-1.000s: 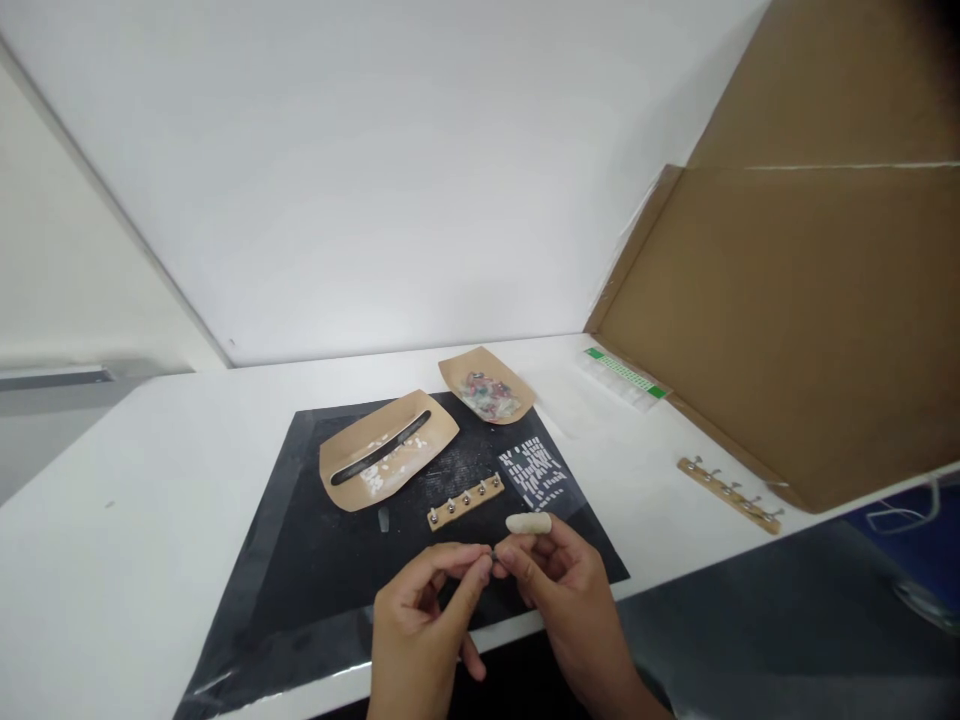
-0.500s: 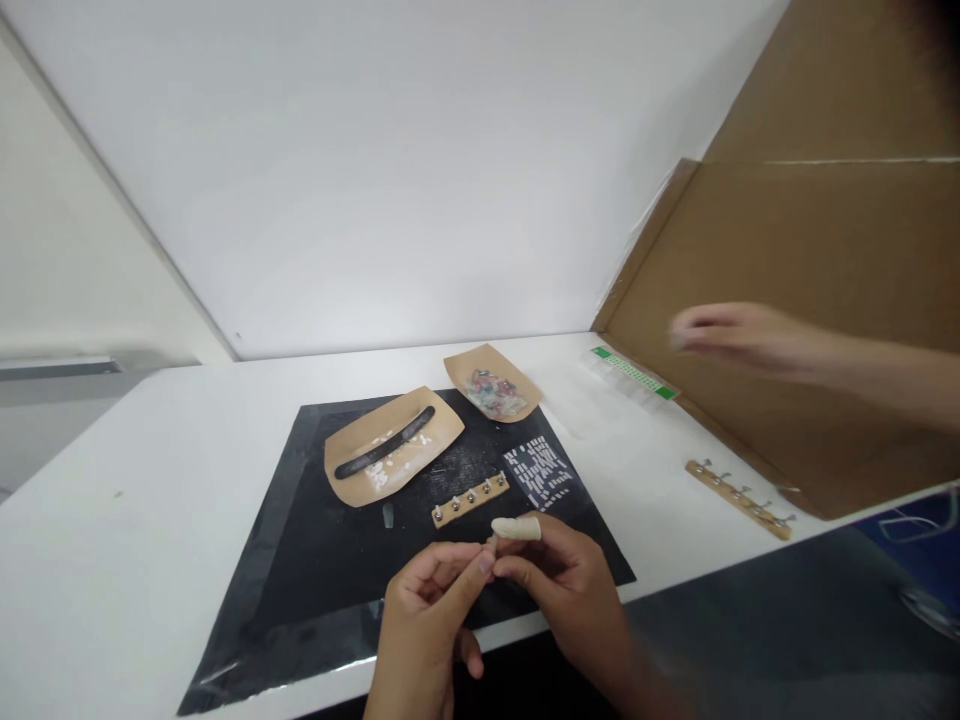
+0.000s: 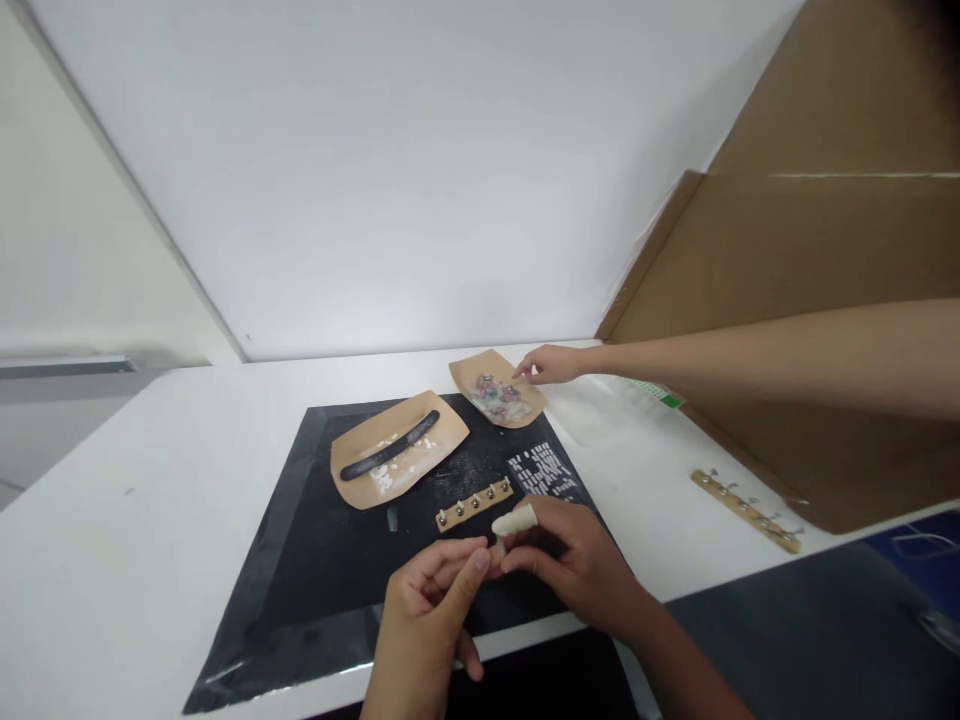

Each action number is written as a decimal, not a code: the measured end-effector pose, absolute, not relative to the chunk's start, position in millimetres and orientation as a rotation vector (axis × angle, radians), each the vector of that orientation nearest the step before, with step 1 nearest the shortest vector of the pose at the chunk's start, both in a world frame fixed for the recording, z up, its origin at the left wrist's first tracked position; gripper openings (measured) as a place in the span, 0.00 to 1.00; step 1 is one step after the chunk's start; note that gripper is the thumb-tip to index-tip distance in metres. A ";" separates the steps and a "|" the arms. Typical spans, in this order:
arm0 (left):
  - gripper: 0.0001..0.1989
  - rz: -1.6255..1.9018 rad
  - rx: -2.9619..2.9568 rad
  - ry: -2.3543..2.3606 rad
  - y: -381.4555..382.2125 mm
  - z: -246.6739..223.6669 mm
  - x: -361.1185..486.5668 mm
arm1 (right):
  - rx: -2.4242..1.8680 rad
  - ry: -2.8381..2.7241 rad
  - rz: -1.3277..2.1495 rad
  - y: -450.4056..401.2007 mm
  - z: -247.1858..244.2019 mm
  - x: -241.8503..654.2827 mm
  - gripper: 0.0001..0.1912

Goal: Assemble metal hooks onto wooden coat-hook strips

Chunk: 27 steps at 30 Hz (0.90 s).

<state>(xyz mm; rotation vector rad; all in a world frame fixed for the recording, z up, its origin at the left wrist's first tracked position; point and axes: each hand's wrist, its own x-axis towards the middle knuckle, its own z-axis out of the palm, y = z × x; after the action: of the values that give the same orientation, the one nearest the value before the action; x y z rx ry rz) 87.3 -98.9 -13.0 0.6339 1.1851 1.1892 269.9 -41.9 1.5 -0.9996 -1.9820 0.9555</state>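
Note:
My left hand (image 3: 435, 600) and my right hand (image 3: 574, 560) meet above the front edge of a black mat (image 3: 300, 570). Thumb and fingers of both are pinched together around something tiny that I cannot make out. A pale finger cot (image 3: 515, 520) covers a fingertip of my right hand. Just beyond them lies a wooden strip (image 3: 475, 505) carrying several small metal pieces with pale tips. Rows of small white pieces (image 3: 541, 470) are beside it to the right. A brown tray (image 3: 349, 437) behind holds a curved black file (image 3: 390, 445) and loose white pieces.
Another person's arm (image 3: 750, 350) reaches in from the right to a second brown tray (image 3: 465, 370) of mixed small bits. A second wooden strip (image 3: 746, 510) lies at the right, near a cardboard wall (image 3: 825, 250) and a green-edged item (image 3: 667, 397).
The other person's hand has moved left and down to the rear tray. My hands keep nearly the same pinched pose, and the view has shifted slightly.

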 end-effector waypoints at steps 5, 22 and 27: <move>0.19 1.232 1.098 1.328 -97.1 -27.7 69.5 | -1.055 -2.157 0.744 -12.7 12.9 278.6 0.06; 0.04 1.469 1.964 1.454 -79.9 -38.4 47.9 | -0.943 -2.441 0.642 32.9 7.2 281.5 0.05; 0.03 1.445 1.935 1.465 -78.6 -41.7 47.2 | -0.972 -2.440 0.676 33.1 10.0 281.1 0.04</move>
<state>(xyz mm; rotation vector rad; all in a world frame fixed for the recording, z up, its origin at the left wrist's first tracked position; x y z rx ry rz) 47.2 -78.6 -41.7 1.9354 1.4649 1.4446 281.1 33.1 10.0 -0.9721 -2.4397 0.6756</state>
